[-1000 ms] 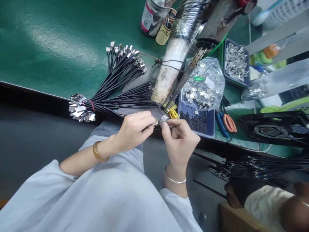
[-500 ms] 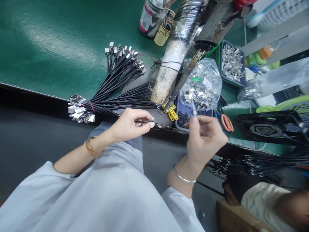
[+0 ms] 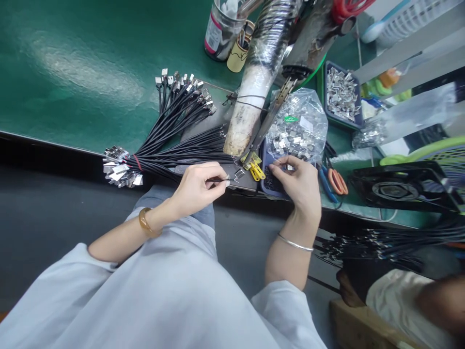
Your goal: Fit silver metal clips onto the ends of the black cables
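Note:
My left hand [image 3: 203,188] is closed around a black cable [image 3: 217,180] near its end. Bare wire ends [image 3: 239,175] fan out past the fingertips, just short of the yellow clips [image 3: 256,168]. Over the blue tray [image 3: 273,194], my right hand [image 3: 300,182] is bent with thumb and forefinger together. Small black pieces [image 3: 269,182] lie below those fingertips, and I cannot make out what the pinch holds. A bundle of black cables [image 3: 160,138], tied with a red band [image 3: 138,162], rests left of my left hand, with metal connectors at its ends.
A clear bag of metal connectors [image 3: 298,128] lies on the tray's far side. Above the bench slants a wrapped tube [image 3: 250,92] beside a metal arm. Orange-handled pliers [image 3: 337,182] and a black fan [image 3: 403,189] are at right. Another person's arm [image 3: 395,295] is lower right.
My right hand has moved left and down onto the black pieces in the tray. My left hand keeps the cable, whose fanned wire ends now show more clearly. The view has shifted slightly.

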The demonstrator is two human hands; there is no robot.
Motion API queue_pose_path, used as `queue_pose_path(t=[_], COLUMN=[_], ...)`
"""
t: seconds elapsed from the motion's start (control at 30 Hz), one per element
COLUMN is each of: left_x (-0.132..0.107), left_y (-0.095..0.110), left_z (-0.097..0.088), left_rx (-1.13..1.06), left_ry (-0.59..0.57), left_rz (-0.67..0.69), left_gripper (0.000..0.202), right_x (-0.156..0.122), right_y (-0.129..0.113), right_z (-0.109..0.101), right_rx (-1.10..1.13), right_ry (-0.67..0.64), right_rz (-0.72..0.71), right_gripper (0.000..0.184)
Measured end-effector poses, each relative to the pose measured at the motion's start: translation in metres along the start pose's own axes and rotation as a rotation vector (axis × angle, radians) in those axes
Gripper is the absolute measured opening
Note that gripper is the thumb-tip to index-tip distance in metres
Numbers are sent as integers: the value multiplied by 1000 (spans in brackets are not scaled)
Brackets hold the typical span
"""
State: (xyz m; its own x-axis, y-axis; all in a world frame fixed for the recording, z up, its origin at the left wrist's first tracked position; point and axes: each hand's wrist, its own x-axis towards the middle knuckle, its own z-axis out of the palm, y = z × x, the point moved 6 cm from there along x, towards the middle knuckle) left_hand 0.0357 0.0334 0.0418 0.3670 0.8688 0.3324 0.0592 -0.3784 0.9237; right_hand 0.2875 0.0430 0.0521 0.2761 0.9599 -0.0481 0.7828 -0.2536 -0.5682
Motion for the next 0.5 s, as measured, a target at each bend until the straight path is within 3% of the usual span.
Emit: queue_pose_path(t=[0.13, 0.2, 0.37, 0.5], left_x=[-3, -4, -5, -6], left_y=[1, 2, 3, 2], left_z=[0, 0, 1, 2], left_rx=[31, 48, 93, 115], left_ry=[66, 100, 131, 123], left_rz=[51, 76, 89, 85], left_gripper=[16, 17, 17, 17], right_x=[-29, -50, -81, -85], right_y=[-9, -18, -46, -55], right_z=[-13, -9, 34, 53], right_rx=[236, 434, 564, 495], right_ry=[428, 532, 281, 252], right_rz=[-92, -156, -153, -164], right_gripper=[18, 17, 10, 16])
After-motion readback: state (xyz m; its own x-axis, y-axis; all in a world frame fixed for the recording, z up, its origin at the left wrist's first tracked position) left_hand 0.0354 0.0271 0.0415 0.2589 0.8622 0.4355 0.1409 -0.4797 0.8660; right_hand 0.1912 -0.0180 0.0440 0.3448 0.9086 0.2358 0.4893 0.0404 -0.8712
